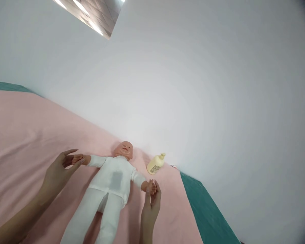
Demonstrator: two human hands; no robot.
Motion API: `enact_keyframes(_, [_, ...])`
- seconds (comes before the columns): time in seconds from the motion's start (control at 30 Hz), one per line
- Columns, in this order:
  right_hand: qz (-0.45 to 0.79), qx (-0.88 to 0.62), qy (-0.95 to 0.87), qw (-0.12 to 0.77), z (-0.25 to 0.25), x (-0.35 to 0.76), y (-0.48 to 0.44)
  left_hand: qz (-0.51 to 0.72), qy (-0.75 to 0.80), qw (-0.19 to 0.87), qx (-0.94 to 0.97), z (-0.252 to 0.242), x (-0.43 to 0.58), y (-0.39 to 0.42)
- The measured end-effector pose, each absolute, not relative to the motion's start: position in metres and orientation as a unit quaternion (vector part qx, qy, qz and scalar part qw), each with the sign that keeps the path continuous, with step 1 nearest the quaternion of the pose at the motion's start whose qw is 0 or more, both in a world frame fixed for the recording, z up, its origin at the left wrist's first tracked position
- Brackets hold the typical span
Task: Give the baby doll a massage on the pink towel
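A baby doll (112,184) in a white suit lies on its back on a pink blanket (22,135), head toward the wall. My left hand (59,169) pinches the doll's outstretched hand at the left between thumb and fingers. My right hand (152,200) closes round the doll's other hand at the right. Both doll arms are spread out sideways. The doll's legs run down toward the bottom edge of the view.
A cream pump bottle (155,164) lies on its side on the blanket just right of the doll's head. A teal sheet (205,213) shows beyond the blanket's right edge. A plain white wall (193,84) stands close behind.
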State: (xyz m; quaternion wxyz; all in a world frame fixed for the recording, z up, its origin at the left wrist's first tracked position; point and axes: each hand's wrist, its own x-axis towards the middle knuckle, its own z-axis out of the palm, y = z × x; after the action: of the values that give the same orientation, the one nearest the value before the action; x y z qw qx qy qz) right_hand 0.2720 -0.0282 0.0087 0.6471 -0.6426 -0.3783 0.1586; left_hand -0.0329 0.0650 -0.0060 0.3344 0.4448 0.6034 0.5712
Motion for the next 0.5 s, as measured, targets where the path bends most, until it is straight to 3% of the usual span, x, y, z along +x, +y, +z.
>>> enact_keyframes(0.23, [0.161, -0.577, -0.449, 0.663, 0.022, 0.300, 0.049, 0.620, 0.551, 0.389, 0.400, 0.033, 0.004, 0.131])
enact_keyframes(0.5, [0.252, -0.539, -0.442, 0.672, -0.001, 0.335, 0.137, 0.575, 0.508, 0.478, 0.429, 0.005, 0.025, 0.216])
